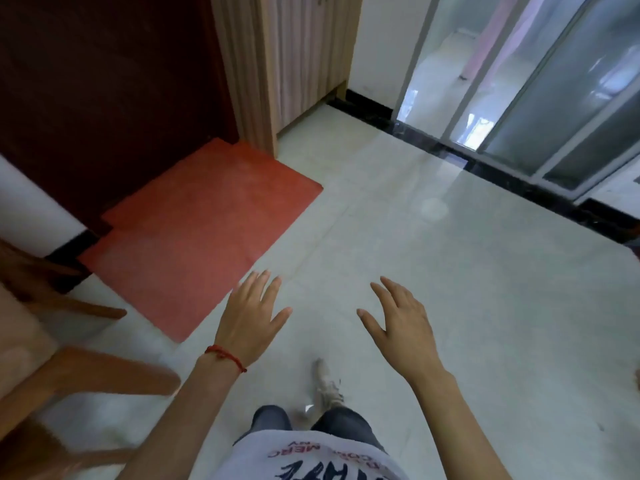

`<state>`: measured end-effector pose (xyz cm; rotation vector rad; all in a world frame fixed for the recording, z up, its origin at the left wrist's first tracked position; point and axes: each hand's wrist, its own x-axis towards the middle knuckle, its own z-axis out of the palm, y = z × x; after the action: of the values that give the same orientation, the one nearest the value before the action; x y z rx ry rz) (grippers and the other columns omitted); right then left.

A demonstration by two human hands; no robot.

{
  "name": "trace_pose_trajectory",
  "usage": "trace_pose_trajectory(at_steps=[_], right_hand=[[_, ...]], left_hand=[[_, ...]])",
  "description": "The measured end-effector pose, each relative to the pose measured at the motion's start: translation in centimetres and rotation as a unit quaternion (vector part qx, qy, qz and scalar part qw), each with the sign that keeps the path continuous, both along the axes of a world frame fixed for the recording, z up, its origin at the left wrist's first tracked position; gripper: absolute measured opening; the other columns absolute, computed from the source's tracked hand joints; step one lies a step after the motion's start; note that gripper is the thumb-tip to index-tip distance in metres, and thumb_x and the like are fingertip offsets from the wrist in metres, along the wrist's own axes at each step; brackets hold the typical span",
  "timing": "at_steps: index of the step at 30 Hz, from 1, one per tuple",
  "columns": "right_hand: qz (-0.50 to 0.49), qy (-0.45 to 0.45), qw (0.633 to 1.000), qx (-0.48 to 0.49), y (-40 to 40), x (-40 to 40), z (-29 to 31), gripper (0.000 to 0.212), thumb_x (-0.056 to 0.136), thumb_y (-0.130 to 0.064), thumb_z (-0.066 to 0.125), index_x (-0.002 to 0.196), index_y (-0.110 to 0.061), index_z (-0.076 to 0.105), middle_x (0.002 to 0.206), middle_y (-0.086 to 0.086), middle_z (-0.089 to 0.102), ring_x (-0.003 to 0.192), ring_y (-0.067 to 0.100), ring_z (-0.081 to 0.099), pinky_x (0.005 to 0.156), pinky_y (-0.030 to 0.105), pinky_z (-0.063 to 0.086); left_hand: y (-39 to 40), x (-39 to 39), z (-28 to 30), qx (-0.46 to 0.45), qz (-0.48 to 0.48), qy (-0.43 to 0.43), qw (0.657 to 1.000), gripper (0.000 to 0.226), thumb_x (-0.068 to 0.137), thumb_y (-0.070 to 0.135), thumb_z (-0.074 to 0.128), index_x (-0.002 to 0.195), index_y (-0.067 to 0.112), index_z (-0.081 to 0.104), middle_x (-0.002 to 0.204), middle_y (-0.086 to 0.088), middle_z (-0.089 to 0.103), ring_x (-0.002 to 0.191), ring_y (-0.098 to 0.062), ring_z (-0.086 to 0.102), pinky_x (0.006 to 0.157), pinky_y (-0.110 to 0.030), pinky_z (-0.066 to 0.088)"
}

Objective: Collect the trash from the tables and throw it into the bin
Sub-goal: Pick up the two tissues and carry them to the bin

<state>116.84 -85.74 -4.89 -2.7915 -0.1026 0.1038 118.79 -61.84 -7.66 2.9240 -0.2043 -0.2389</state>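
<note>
Both hands empty, fingers spread, palms down, held out over the pale tiled floor point(450, 271). Left hand point(251, 317) has a red string bracelet point(225, 356) on the wrist and sits over the edge of the red floor mat point(201, 237). Right hand point(398, 323) is apart from it, over bare tile. No trash or bin in view, so can't tell where either is. Below the hands: dark trousers, a light sneaker point(325, 386) stepping forward, and a white printed T-shirt point(311, 459) at the bottom edge. Wooden chair point(45, 341) at far left, blurred. Dark brown door point(104, 98) behind the mat, light wood ribbed cabinet point(277, 64) beside it. Frosted glass sliding doors point(536, 81) at upper right, on a black threshold strip.
</note>
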Motion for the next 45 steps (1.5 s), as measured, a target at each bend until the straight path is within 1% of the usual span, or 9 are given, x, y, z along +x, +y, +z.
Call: trace_pose_trajectory(at_steps=[9,15,18,21,26,29,35,41,45], right_hand=[[0.198,-0.016,0.98,-0.003,3.8,12.1,0.1,0.058,0.087,-0.051,0.035,0.121,-0.01,0.056,0.131,0.011,0.056,0.118,0.031,0.054,0.095,0.044,0.043],[0.317,-0.024,0.948,0.005,6.5,18.1,0.6,0.063,0.087,-0.056,0.028,0.126,-0.012,0.052,0.136,0.01,0.051,0.125,0.029,0.048,0.101,0.043,0.038],[0.353,-0.019,0.936,0.008,7.7,20.7,0.7,0.058,0.09,-0.052,0.037,0.13,-0.012,0.048,0.14,0.01,0.047,0.129,0.029,0.042,0.105,0.042,0.033],[0.371,-0.022,0.928,0.015,9.1,22.9,0.7,0.053,0.091,-0.046,0.047,0.131,-0.012,0.047,0.141,0.01,0.046,0.13,0.028,0.041,0.105,0.041,0.032],[0.392,-0.029,0.92,0.011,13.1,26.4,0.0,0.061,0.087,-0.053,0.032,0.126,-0.01,0.051,0.134,0.01,0.052,0.123,0.029,0.049,0.1,0.04,0.038],[0.397,-0.026,0.917,0.012,16.5,29.0,-0.8,0.061,0.087,-0.052,0.033,0.127,-0.01,0.051,0.134,0.009,0.052,0.123,0.028,0.049,0.1,0.04,0.039],[0.41,-0.035,0.911,0.017,24.5,33.7,-0.9,0.047,0.084,-0.033,0.062,0.123,-0.008,0.053,0.133,0.012,0.053,0.12,0.031,0.051,0.094,0.045,0.043],[0.416,-0.015,0.909,0.017,33.4,37.9,0.0,0.06,0.084,-0.049,0.034,0.124,-0.008,0.054,0.134,0.011,0.053,0.122,0.029,0.05,0.096,0.044,0.042],[0.424,-0.01,0.906,0.01,37.6,40.0,-0.1,0.062,0.084,-0.05,0.032,0.124,-0.008,0.054,0.133,0.012,0.053,0.121,0.03,0.051,0.095,0.045,0.043]], left_hand=[[2.1,3.3,0.6,0.0,0.192,-0.011,0.981,0.075,0.093,0.054,0.008,0.121,0.004,0.057,0.122,-0.018,0.061,0.115,-0.035,0.057,0.09,-0.048,0.05],[2.3,4.6,0.6,0.012,0.297,-0.003,0.955,0.072,0.093,0.054,0.012,0.124,0.005,0.054,0.125,-0.018,0.059,0.117,-0.035,0.055,0.093,-0.048,0.047],[2.7,5.4,0.8,0.016,0.329,-0.007,0.944,0.071,0.092,0.054,0.014,0.123,0.004,0.055,0.125,-0.018,0.059,0.116,-0.036,0.055,0.092,-0.049,0.048],[3.8,6.5,1.1,0.024,0.348,-0.001,0.937,0.071,0.093,0.054,0.012,0.121,0.006,0.055,0.124,-0.017,0.06,0.115,-0.035,0.057,0.09,-0.046,0.049],[7.7,9.5,0.7,0.021,0.363,-0.019,0.931,0.074,0.092,0.056,0.011,0.124,0.004,0.053,0.126,-0.018,0.058,0.118,-0.036,0.054,0.093,-0.047,0.046],[11.0,11.9,0.6,0.013,0.368,-0.025,0.93,0.075,0.091,0.057,0.012,0.126,0.005,0.051,0.13,-0.018,0.055,0.122,-0.036,0.051,0.096,-0.048,0.044],[18.4,16.3,0.4,0.023,0.371,-0.037,0.928,0.074,0.093,0.056,0.011,0.121,0.002,0.055,0.123,-0.02,0.059,0.115,-0.038,0.056,0.09,-0.05,0.048],[26.8,20.2,0.6,0.03,0.377,-0.015,0.926,0.073,0.093,0.055,0.009,0.121,0.004,0.055,0.122,-0.018,0.06,0.113,-0.035,0.058,0.088,-0.049,0.049],[30.5,21.9,0.6,0.031,0.384,-0.009,0.923,0.074,0.093,0.055,0.009,0.121,0.004,0.056,0.122,-0.017,0.06,0.114,-0.035,0.058,0.089,-0.048,0.048]])
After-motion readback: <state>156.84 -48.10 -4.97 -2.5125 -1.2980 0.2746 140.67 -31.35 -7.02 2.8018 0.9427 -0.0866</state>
